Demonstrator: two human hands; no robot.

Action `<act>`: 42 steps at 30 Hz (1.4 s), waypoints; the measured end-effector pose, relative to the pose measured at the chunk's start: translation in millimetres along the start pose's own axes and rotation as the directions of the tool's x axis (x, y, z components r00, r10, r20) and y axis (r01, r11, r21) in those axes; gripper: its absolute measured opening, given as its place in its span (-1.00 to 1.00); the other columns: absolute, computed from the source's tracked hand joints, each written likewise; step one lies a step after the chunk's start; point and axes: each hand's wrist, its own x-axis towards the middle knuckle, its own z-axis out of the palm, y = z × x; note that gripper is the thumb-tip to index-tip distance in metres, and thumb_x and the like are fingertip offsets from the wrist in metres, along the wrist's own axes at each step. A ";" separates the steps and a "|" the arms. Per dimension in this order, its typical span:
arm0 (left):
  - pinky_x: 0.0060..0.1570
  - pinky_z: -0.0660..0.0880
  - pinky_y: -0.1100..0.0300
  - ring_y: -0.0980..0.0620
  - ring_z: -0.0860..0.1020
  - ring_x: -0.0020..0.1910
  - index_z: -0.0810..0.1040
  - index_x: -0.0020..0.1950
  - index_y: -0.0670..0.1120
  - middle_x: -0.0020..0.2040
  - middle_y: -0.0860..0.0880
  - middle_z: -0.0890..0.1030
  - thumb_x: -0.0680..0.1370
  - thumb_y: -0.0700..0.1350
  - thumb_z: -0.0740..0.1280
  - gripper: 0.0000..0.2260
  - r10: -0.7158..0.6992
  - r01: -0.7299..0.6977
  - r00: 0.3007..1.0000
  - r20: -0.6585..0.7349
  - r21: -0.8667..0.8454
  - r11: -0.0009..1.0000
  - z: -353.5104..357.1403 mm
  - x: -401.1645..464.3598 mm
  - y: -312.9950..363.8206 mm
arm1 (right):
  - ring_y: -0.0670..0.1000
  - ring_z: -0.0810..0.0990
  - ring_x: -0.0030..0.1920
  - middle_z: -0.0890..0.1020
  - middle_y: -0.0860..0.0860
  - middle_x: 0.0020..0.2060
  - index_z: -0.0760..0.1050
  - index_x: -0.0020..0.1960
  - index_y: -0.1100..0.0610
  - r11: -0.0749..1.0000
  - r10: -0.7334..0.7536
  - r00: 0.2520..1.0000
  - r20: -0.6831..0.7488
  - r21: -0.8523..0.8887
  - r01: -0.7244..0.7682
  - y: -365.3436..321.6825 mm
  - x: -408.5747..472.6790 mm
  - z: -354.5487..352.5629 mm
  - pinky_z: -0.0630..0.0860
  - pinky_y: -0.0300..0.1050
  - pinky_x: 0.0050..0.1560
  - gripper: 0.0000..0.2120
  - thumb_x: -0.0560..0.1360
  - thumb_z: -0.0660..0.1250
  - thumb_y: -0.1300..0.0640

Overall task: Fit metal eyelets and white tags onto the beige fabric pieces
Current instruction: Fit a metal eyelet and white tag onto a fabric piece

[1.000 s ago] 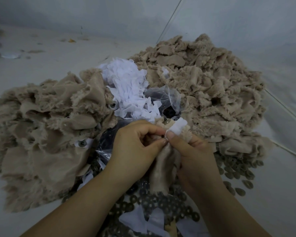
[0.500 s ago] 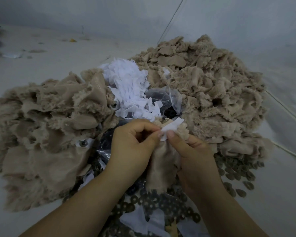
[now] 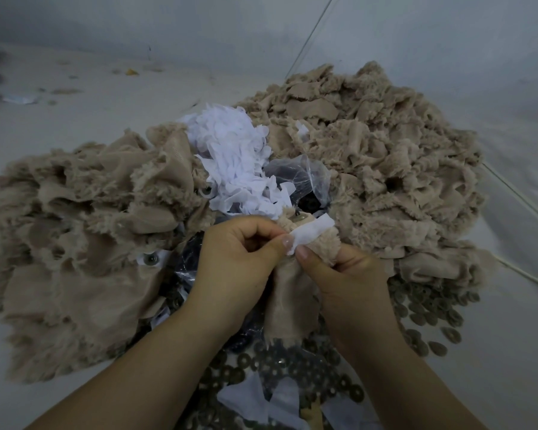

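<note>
Between my two hands hangs a beige fabric piece [image 3: 292, 299], fuzzy at its top, with a metal eyelet post [image 3: 298, 216] sticking out above. My left hand [image 3: 236, 262] grips the fabric's upper left, thumb pressed against a white tag [image 3: 312, 231]. My right hand [image 3: 351, 283] pinches the tag's lower end with thumb and fingers curled round the fabric. A heap of white tags [image 3: 233, 159] lies just beyond my hands.
Large piles of beige fabric pieces lie left [image 3: 75, 231] and right [image 3: 385, 156]. Dark metal washers [image 3: 426, 308] are scattered at right and below my wrists. A clear plastic bag [image 3: 305, 178] of dark parts sits behind the tag. Finished pieces with eyelets [image 3: 151, 259] lie at left.
The white tag has slid lower and flatter across the fabric's top, and my thumbs have closed together on its end. The fabric piece hangs a little lower.
</note>
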 end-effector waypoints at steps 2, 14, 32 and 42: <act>-0.05 0.63 -0.01 -0.09 0.66 -0.17 0.69 -0.27 -0.08 -0.22 -0.13 0.69 0.49 -0.33 0.43 -0.80 -0.016 0.017 1.000 0.009 -0.018 1.000 -0.6 0.5 -0.1 | 0.21 0.71 -0.12 0.74 0.08 -0.23 0.72 -0.21 -0.03 1.000 -0.005 1.000 -0.008 -0.009 0.005 -0.2 0.4 0.9 0.66 0.11 -0.09 -0.84 0.46 0.47 0.20; -0.01 0.62 -0.19 -0.21 0.67 -0.14 0.68 -0.24 -0.10 -0.22 -0.16 0.70 0.50 -0.26 0.44 -0.86 -0.018 0.019 1.000 -0.021 0.021 1.000 1.7 0.8 -2.5 | 0.21 0.71 -0.13 0.74 0.06 -0.24 0.72 -0.22 -0.07 1.000 -0.017 1.000 -0.008 -0.016 0.017 0.6 0.2 0.5 0.66 0.07 -0.10 -0.80 0.47 0.46 0.21; -0.17 0.58 0.09 0.04 0.60 -0.21 0.61 -0.19 -0.08 -0.25 0.06 0.61 0.50 -0.25 0.46 -0.89 0.280 -0.252 0.960 -0.027 0.362 0.897 8.3 -5.5 -7.4 | 0.28 0.69 -0.13 0.71 0.25 -0.23 0.69 -0.21 0.22 0.989 0.099 0.995 -0.006 0.109 -0.098 1.7 0.6 -0.4 0.63 0.10 -0.04 -0.80 0.45 0.46 0.08; -0.19 0.57 -0.04 -0.01 0.58 -0.24 0.59 -0.19 -0.13 -0.23 -0.03 0.60 0.48 -0.23 0.42 -0.94 0.281 -0.262 0.959 -0.017 0.309 0.914 9.2 -6.9 -4.8 | 0.41 0.64 -0.10 0.67 0.34 -0.20 0.65 -0.18 0.31 0.982 0.126 0.992 -0.010 0.143 -0.124 0.7 1.8 -1.6 0.59 0.26 0.03 -0.70 0.34 0.46 0.03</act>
